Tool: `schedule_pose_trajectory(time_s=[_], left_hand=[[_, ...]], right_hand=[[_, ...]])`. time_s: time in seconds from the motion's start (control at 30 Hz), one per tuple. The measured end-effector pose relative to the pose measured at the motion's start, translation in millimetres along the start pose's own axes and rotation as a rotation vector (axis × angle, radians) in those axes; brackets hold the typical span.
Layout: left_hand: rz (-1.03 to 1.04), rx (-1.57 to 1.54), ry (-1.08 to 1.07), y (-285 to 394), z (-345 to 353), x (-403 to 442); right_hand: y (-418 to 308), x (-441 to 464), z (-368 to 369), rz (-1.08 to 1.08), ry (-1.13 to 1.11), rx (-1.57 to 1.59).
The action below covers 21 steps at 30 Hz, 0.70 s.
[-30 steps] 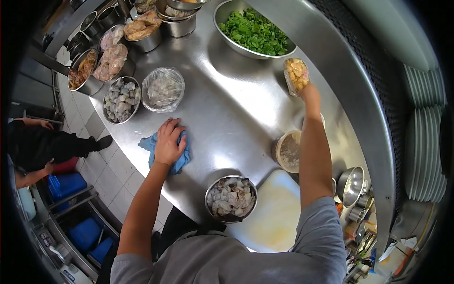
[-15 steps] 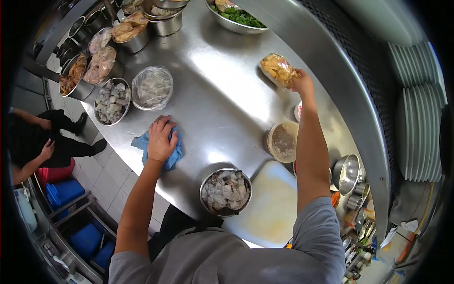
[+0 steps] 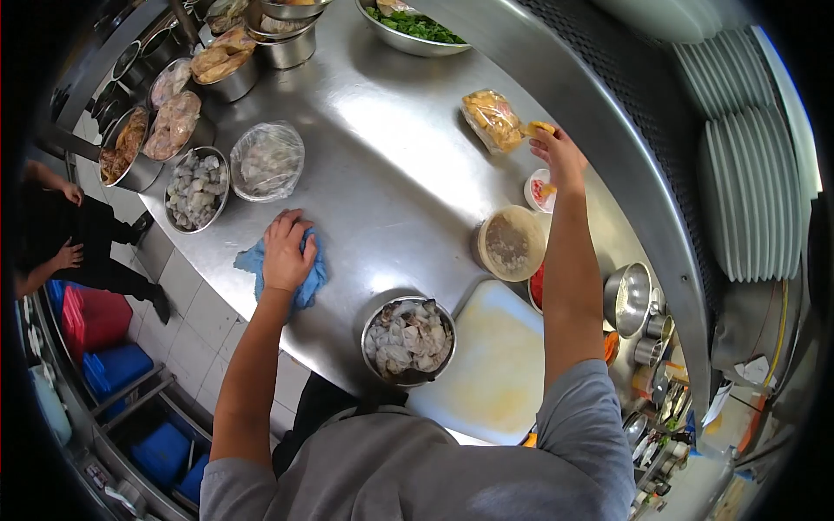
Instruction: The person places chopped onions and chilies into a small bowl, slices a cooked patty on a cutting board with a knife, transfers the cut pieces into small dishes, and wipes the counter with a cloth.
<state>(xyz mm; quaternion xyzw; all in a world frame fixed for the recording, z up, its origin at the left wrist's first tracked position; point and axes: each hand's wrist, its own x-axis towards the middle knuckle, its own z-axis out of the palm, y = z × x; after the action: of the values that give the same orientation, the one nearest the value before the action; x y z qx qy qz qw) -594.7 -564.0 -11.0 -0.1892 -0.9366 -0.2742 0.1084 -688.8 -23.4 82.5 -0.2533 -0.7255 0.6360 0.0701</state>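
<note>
My left hand (image 3: 291,252) presses down on a bunched blue cloth (image 3: 306,282) on the steel table, fingers curled over it. At the far right my right hand (image 3: 560,154) pinches a yellow, chip-like piece (image 3: 539,128). Just left of it lies a clear plastic bag of yellow-brown chip-like pieces (image 3: 493,122), apart from the hand. Below that hand is a small white tub with red bits (image 3: 539,189). Nearest my body stands a steel bowl of raw, greyish shrimp-like pieces (image 3: 408,340). Left of the cloth are another bowl of greyish pieces (image 3: 197,188) and a film-covered bowl (image 3: 268,161).
A white cutting board (image 3: 486,365) lies at the front right, below a round tub (image 3: 512,245). Greens fill a bowl (image 3: 417,33) at the back. A steel shelf (image 3: 643,165) with stacked plates (image 3: 751,195) overhangs the right. Another person (image 3: 78,234) stands at the left.
My right hand has let go of the bag, moved slightly away from it, and now holds a yellow piece. My left hand stays on the cloth. The view has shifted slightly.
</note>
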Motion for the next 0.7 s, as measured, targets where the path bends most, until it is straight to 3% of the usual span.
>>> schedule_pose_trajectory(time_s=[0.1,0.23,0.4,0.53,0.7], left_hand=[[-0.001,0.002,0.003,0.3,-1.0,-0.1],[0.007,-0.004,0.011,-0.2,0.0,-1.3],[0.026,0.006,0.029,-2.0,1.1,-1.2],[0.022,0.009,0.016,-3.5,1.8,-1.0],[0.043,-0.036,0.047,-4.4,-0.3,-3.2]], right_hand=[[-9.1,-7.4,-3.5,-0.048,-0.069,-0.014],[-6.3,3.6,-43.8,0.22,-0.186,-0.005],[-0.4,-75.9,-34.7,-0.055,-0.156,0.154],[-30.3,-200.9,23.8,-0.039,0.006,-0.073],[7.0,-294.4,79.0,-0.005,0.013,0.411]])
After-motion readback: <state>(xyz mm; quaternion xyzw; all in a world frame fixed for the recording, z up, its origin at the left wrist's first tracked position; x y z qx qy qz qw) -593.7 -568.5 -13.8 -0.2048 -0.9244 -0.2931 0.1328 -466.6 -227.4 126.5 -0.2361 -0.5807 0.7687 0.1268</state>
